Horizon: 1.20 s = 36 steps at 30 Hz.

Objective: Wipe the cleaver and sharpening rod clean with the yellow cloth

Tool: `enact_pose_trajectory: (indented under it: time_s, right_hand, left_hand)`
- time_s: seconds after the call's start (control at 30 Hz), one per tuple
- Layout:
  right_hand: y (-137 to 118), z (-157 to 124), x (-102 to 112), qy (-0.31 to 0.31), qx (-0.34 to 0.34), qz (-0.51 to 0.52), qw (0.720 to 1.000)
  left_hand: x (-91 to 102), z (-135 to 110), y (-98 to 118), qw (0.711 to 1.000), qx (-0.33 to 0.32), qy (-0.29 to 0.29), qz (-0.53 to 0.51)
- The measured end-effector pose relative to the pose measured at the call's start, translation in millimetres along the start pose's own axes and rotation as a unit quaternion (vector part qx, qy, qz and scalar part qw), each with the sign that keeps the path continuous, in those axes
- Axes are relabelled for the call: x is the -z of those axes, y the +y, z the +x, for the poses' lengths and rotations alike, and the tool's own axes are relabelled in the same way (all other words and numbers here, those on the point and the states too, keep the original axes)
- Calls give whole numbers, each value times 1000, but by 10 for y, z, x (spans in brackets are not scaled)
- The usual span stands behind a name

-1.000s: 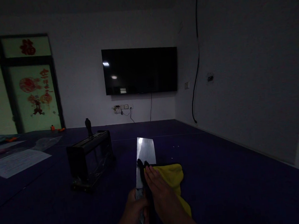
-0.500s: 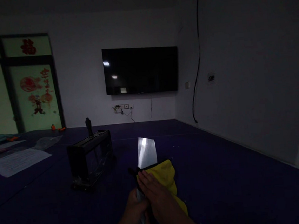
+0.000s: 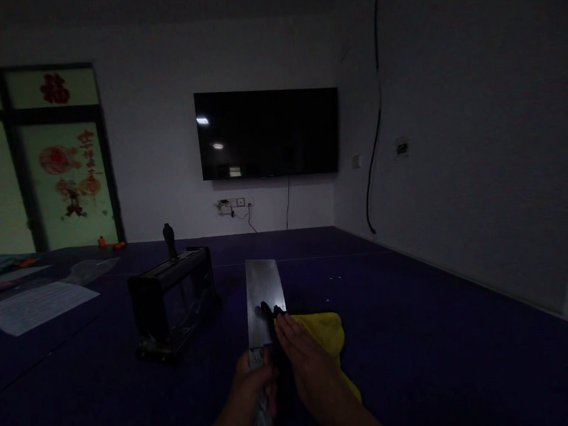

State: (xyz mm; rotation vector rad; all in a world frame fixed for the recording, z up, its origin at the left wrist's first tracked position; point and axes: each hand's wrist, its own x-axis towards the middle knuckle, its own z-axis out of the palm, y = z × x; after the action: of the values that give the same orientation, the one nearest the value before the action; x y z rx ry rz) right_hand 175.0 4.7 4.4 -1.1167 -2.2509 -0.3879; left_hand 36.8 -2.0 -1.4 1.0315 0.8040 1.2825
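One hand, the left, clasps the knife handle; the right hand, straight-fingered, holds a yellow cloth.

Dimly lit interior showing a television at upper centre, red-decorated panes at left, grey wall at right.

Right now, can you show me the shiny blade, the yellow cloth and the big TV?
Shiny blade (image 3: 262,283): head view, on its flat face.
Yellow cloth (image 3: 328,333): head view, on its spread-out yellow part.
Big TV (image 3: 269,132): head view, middle of the dark screen.

Cloth partly behind right hand
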Motion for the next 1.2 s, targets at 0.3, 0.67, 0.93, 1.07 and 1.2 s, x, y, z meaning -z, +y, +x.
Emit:
enact_pose_trajectory:
  time_s: [0.3, 0.67, 0.93, 1.07, 1.2]
  right_hand:
    - [4, 5, -31, -8, 12, 1, 1000]
    - [-120, 39, 120, -33, 134, 15, 990]
    - [-115, 45, 81, -17, 117, 21, 993]
    - [-58, 36, 58, -1, 77, 25, 997]
    - [46, 21, -9, 13, 12, 37, 999]
  left_hand:
    - [-8, -3, -1, 1000, 1, 5, 4]
    - [-94, -7, -89, 988, 13, -28, 149]
    - [-85, -66, -35, 995, 10, -4, 97]
    - [-48, -56, 18, 999, -6, 15, 35]
    - [-12, -13, 70, 999, -19, 25, 1]
